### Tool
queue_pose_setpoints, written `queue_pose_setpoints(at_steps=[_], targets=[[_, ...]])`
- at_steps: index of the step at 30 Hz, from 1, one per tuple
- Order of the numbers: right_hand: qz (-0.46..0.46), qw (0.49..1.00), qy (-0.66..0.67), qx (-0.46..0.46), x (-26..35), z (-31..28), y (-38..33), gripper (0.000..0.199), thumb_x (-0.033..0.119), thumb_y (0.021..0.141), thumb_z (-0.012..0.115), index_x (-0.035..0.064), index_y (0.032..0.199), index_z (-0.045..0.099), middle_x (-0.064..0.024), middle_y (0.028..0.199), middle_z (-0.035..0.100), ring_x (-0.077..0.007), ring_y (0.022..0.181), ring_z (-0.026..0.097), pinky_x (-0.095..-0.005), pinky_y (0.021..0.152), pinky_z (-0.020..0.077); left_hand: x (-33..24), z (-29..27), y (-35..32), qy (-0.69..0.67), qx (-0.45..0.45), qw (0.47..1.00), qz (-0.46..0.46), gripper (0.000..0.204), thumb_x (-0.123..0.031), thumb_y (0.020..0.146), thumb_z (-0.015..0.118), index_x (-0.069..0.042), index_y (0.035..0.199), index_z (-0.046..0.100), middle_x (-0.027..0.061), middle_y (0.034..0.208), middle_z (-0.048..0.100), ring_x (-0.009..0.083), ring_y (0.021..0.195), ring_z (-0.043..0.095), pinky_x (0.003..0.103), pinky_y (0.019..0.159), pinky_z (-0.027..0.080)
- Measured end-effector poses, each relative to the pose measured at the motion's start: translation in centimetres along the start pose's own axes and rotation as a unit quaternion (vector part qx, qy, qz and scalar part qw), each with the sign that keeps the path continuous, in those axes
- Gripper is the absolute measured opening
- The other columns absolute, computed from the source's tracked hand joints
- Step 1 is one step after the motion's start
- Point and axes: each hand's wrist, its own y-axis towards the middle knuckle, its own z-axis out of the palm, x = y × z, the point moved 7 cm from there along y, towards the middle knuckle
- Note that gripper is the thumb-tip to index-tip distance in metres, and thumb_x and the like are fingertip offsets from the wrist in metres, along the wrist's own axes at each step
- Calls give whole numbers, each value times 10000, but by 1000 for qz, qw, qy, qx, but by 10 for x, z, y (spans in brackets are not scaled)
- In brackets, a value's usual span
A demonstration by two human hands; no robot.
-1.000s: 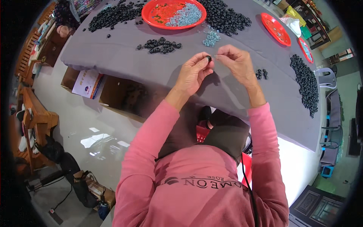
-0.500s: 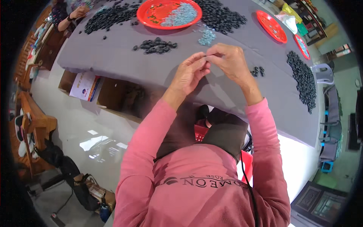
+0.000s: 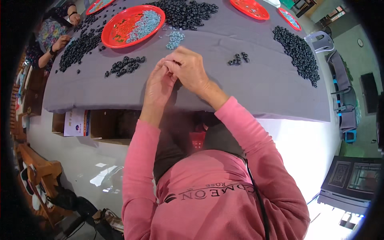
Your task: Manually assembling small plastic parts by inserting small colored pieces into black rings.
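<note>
My left hand (image 3: 157, 83) and my right hand (image 3: 189, 71) meet above the near part of the grey-clothed table. Both are closed, fingertips pinched together at one spot. Whatever sits between them is too small and too covered to make out. Just beyond my fingers lies a small heap of pale blue beads (image 3: 175, 40). Left of my hands is a loose cluster of black rounded pieces (image 3: 126, 66), and a smaller cluster of black pieces (image 3: 239, 59) rests to the right.
A red tray (image 3: 108, 38) holds pale blue beads and small greenish bits. Large black heaps lie beyond it (image 3: 186, 14), far left (image 3: 80, 48) and right (image 3: 298, 54). Other red trays (image 3: 251, 9) stand farther off. Another person's hand (image 3: 62, 42) works at the left. Cardboard boxes (image 3: 102, 124) sit beneath the table.
The whole view has swung, so table and hands appear farther left and more of the other person shows. My hands stay pinched together near the blue bead heap.
</note>
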Motion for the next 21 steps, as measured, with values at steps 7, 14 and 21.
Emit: queue_pose_setpoints(at_steps=[7, 14, 21], targets=[[-29, 1000, -5, -2, 12, -3, -18, 210, 51, 766, 630, 42, 976, 636, -78, 849, 578, -179, 731, 583, -282, 642, 488, -5, 1, -1, -11, -4, 1000, 12, 163, -89, 904, 519, -55, 1063, 525, 50, 961, 570, 126, 900, 557, 265, 798, 472], [-8, 998, -45, 53, -24, -29, -23, 173, 47, 756, 644, 37, 929, 644, -69, 860, 594, -172, 724, 581, -266, 633, 469, 1, 4, 0, -33, 4, 999, 4, 121, -74, 911, 502, -77, 1032, 514, 53, 903, 571, 129, 832, 568, 261, 714, 509], [136, 974, -173, -59, -100, -82, 17, 136, 145, 784, 620, 50, 867, 670, -78, 762, 646, -120, 674, 591, -269, 632, 466, 1, 5, -4, -57, 9, 998, -6, 126, -69, 904, 517, -80, 1030, 507, 53, 913, 573, 135, 818, 574, 254, 694, 519]])
